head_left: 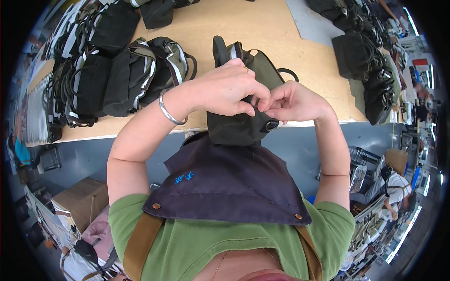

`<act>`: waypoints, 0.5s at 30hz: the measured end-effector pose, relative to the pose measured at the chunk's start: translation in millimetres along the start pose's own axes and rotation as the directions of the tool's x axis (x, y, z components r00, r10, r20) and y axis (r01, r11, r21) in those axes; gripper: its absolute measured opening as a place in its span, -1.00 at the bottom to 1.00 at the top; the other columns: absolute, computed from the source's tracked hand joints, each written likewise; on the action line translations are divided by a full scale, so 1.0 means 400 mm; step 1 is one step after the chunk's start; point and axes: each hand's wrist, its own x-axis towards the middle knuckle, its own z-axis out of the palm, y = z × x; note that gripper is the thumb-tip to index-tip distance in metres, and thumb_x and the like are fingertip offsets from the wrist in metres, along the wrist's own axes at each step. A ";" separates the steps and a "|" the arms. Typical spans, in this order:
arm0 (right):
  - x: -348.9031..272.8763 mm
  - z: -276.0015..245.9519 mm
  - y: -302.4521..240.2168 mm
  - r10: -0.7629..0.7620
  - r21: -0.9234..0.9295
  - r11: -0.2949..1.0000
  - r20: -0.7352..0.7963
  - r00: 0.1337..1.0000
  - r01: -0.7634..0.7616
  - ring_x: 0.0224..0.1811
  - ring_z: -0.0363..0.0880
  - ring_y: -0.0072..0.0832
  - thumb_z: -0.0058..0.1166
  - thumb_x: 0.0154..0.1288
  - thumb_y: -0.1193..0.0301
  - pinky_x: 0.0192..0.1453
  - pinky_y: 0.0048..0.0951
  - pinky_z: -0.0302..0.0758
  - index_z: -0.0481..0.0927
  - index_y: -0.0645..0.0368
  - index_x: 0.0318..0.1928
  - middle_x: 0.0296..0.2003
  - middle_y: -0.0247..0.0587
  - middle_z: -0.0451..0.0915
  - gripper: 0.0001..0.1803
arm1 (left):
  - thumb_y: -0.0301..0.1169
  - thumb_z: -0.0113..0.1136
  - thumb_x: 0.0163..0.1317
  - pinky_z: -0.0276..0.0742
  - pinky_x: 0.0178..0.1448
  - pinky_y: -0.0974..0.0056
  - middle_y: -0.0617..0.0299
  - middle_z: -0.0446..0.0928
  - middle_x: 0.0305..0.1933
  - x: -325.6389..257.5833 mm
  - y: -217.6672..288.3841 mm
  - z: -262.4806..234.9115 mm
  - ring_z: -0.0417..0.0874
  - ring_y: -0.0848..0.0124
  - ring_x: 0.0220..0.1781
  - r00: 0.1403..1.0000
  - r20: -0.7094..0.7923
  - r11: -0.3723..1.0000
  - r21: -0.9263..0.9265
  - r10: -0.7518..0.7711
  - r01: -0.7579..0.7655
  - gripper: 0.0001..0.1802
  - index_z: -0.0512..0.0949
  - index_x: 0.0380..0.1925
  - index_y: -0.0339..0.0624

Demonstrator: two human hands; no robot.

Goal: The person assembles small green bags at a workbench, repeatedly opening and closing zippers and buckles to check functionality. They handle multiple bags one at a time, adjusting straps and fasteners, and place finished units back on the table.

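Note:
A black and olive bag (234, 129) rests at the table's near edge, in front of my chest. My left hand (232, 89), a silver bangle on its wrist, is bent over the bag with thumb and fingers pinched together. From the right, my right hand (295, 102) meets it, its fingertips also pinched, close to a dark ring (271, 125) on the bag's side. Whatever lies between the fingertips is too small to make out. Behind the hands rises the bag's olive panel (258, 65), with a black handle (289, 73) beside it.
Several similar bags (126, 79) crowd the left of the wooden table (197, 18), and more black bags (356, 56) line its right. On the floor at lower left is a cardboard box (82, 201). A person (398, 187) is at the far right.

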 end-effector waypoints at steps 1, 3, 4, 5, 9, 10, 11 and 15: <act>0.000 0.005 0.001 0.003 -0.010 1.000 -0.027 1.000 -0.004 -0.49 0.51 -0.73 0.19 0.20 0.49 -0.46 -0.62 0.48 0.67 0.29 -0.25 -0.46 -0.42 0.61 -0.86 | -0.38 0.40 -0.01 0.12 0.04 0.27 0.47 0.54 -0.53 -0.001 0.000 0.001 0.43 0.45 -0.36 1.000 0.000 1.000 -0.005 -0.006 0.006 -0.86 0.62 -0.43 0.03; 0.000 0.016 0.003 -0.064 -0.146 0.988 -0.102 0.993 0.049 -0.52 0.50 -0.70 0.20 0.15 0.50 -0.48 -0.58 0.44 0.67 0.28 -0.26 -0.50 -0.40 0.59 -0.86 | -0.40 0.39 -0.01 0.12 0.06 0.25 0.46 0.54 -0.54 0.000 -0.003 0.004 0.43 0.45 -0.36 1.000 0.009 1.000 -0.010 0.006 -0.006 -0.88 0.62 -0.44 0.02; 0.001 0.022 0.004 -0.139 -0.273 0.957 -0.139 0.980 0.096 -0.54 0.50 -0.67 0.21 0.13 0.52 -0.49 -0.55 0.43 0.66 0.27 -0.26 -0.52 -0.38 0.58 -0.85 | -0.41 0.39 0.00 0.11 0.07 0.25 0.46 0.53 -0.54 0.002 -0.008 0.006 0.44 0.45 -0.36 1.000 0.017 1.000 -0.011 0.023 -0.023 -0.88 0.63 -0.45 0.01; 0.000 0.026 0.004 -0.216 -0.397 0.908 -0.166 0.962 0.135 -0.56 0.49 -0.63 0.21 0.12 0.53 -0.50 -0.52 0.42 0.66 0.27 -0.26 -0.54 -0.35 0.57 -0.85 | -0.41 0.39 0.00 0.11 0.09 0.24 0.45 0.53 -0.55 0.003 -0.010 0.007 0.44 0.44 -0.36 0.999 0.025 0.999 -0.011 0.040 -0.040 -0.89 0.63 -0.45 0.01; -0.013 0.025 -0.008 -0.402 -0.563 0.782 -0.130 0.906 0.267 -0.54 0.53 -0.43 0.19 0.10 0.56 -0.44 -0.43 0.44 0.66 0.23 -0.25 -0.50 -0.21 0.58 -0.84 | -0.39 0.39 0.01 0.10 0.12 0.22 0.44 0.51 -0.57 0.003 -0.004 0.007 0.43 0.44 -0.38 0.998 -0.037 0.998 0.024 -0.058 0.059 -0.90 0.64 -0.47 -0.01; -0.017 0.025 -0.009 -0.398 -0.550 0.790 -0.123 0.909 0.272 -0.51 0.54 -0.39 0.18 0.11 0.57 -0.42 -0.42 0.45 0.66 0.23 -0.24 -0.48 -0.19 0.59 -0.84 | -0.38 0.39 0.01 0.10 0.12 0.22 0.43 0.50 -0.58 0.004 -0.004 0.009 0.42 0.44 -0.39 0.996 -0.062 0.998 0.012 -0.062 0.062 -0.91 0.64 -0.48 -0.01; -0.021 0.025 -0.010 -0.395 -0.538 0.796 -0.115 0.912 0.277 -0.49 0.56 -0.35 0.17 0.12 0.57 -0.40 -0.41 0.46 0.67 0.22 -0.24 -0.46 -0.18 0.60 -0.84 | -0.38 0.39 0.01 0.10 0.12 0.22 0.43 0.50 -0.58 0.005 -0.003 0.010 0.42 0.44 -0.39 0.994 -0.088 0.998 -0.001 -0.066 0.066 -0.91 0.64 -0.48 -0.01; -0.024 0.028 -0.011 -0.404 -0.541 0.790 -0.107 0.908 0.288 -0.40 0.60 -0.32 0.15 0.14 0.57 -0.34 -0.39 0.50 0.67 0.22 -0.23 -0.42 -0.17 0.61 -0.84 | -0.38 0.39 0.02 0.09 0.12 0.21 0.43 0.50 -0.59 0.001 -0.007 0.001 0.41 0.43 -0.39 0.997 -0.065 0.998 0.040 -0.040 0.043 -0.92 0.64 -0.49 -0.01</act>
